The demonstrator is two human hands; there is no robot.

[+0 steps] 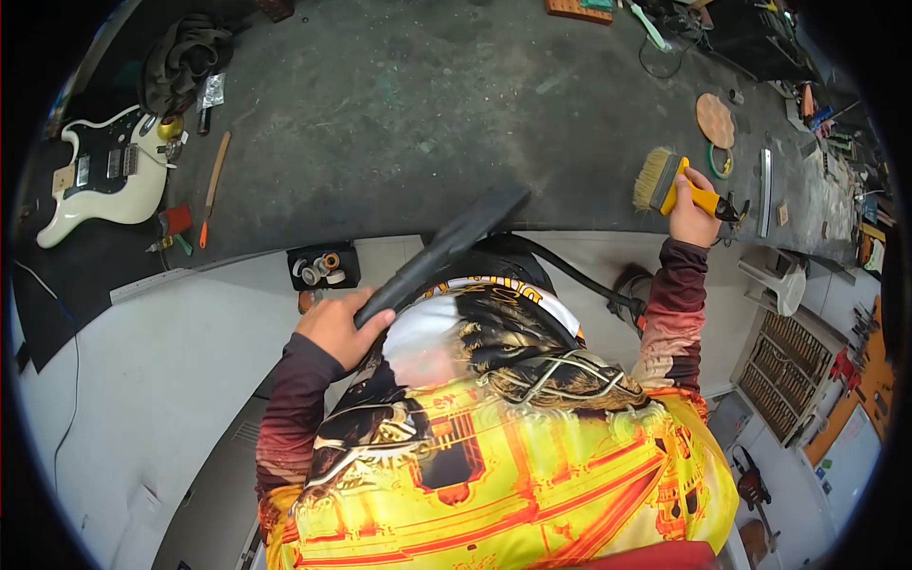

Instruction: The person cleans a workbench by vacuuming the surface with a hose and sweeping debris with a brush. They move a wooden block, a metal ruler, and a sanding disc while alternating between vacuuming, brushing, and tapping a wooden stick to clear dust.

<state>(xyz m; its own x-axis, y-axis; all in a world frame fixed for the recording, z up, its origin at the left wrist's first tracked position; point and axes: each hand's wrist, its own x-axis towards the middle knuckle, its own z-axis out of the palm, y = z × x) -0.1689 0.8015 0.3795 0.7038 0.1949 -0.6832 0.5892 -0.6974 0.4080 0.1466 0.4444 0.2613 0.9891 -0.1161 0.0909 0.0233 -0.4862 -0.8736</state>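
Note:
My left hand (340, 328) is wrapped round a black vacuum cleaner nozzle (454, 245), which slants up and right in front of my chest to the bench edge. Its far end is slightly blurred. A black hose (567, 274) curves away to the right below the bench edge. On the right, my right hand (696, 217) grips a wide paintbrush (673, 182) by its yellow handle, bristles pointing left over the dark benchtop (380, 123).
A white electric guitar body (142, 185) lies at the left, beside a thin wooden-handled tool (217, 185). Past my right hand are a round tan disc (715, 120), a green tape roll (721, 161) and a metal straightedge (766, 193). A black tray (350, 256) holds several rolls.

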